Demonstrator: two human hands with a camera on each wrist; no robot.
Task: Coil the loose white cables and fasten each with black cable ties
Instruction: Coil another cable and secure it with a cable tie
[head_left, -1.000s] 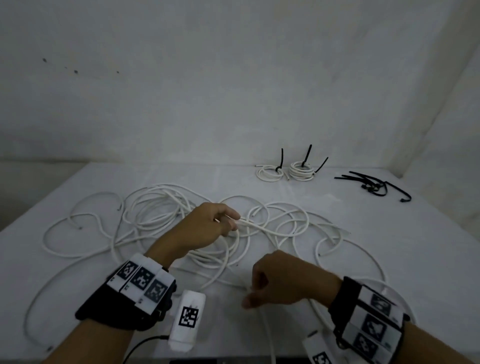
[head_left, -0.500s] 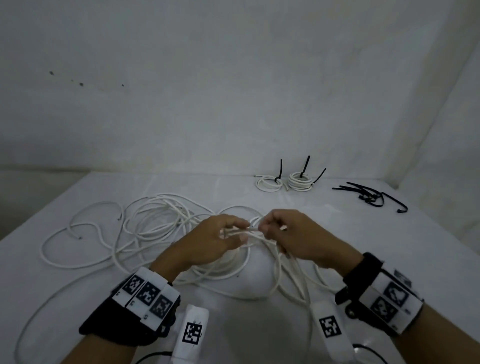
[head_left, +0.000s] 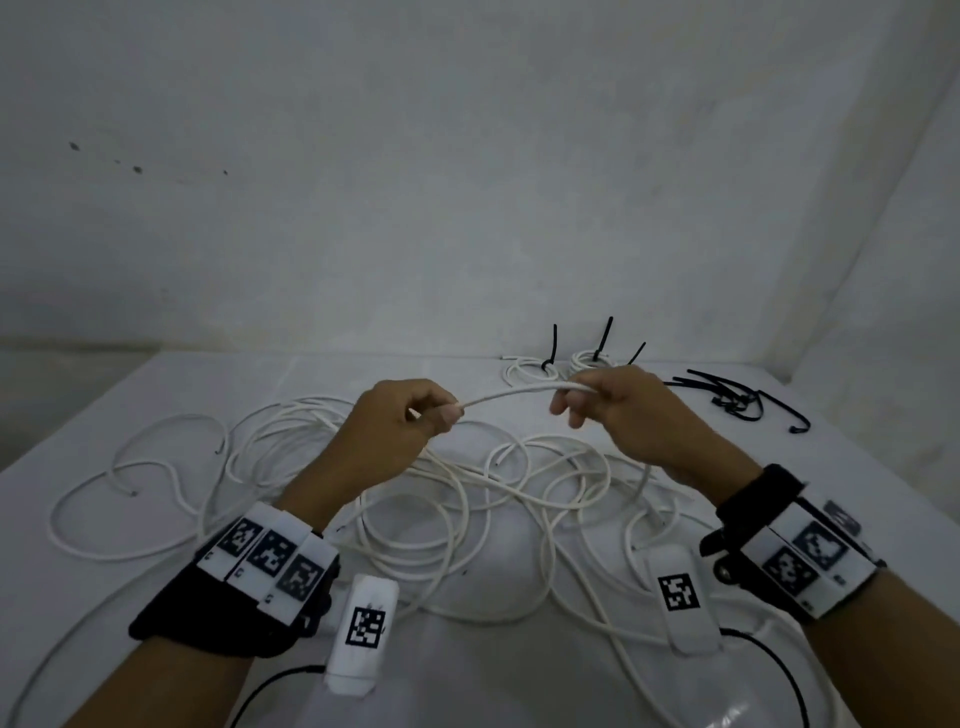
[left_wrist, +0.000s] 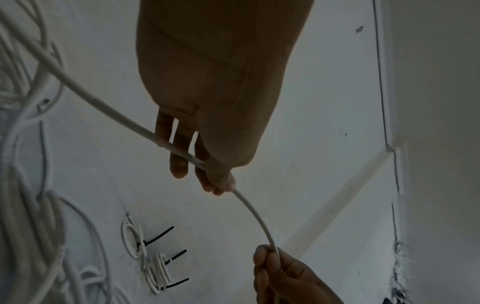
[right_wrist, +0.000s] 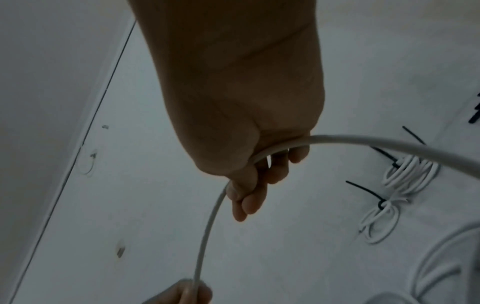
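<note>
A white cable (head_left: 511, 396) arches in the air between my two hands above a tangle of loose white cables (head_left: 467, 499) on the white table (head_left: 779, 467). My left hand (head_left: 415, 415) pinches the cable between thumb and fingers (left_wrist: 223, 185). My right hand (head_left: 597, 397) grips the other part of the same cable (right_wrist: 207, 226); the cable bends under its fingers (right_wrist: 249, 197). Two small coils with black cable ties (head_left: 566, 364) lie at the far edge. Loose black cable ties (head_left: 737, 400) lie at the far right.
White walls enclose the table at the back and right. Cable loops spread to the left (head_left: 130, 499) and near the front edge. Black wrist-camera leads (head_left: 769, 670) trail at the front.
Both hands have risen and moved apart, drawing a stretch of the white cable out between them. A second ago the right hand was low near the front edge.
</note>
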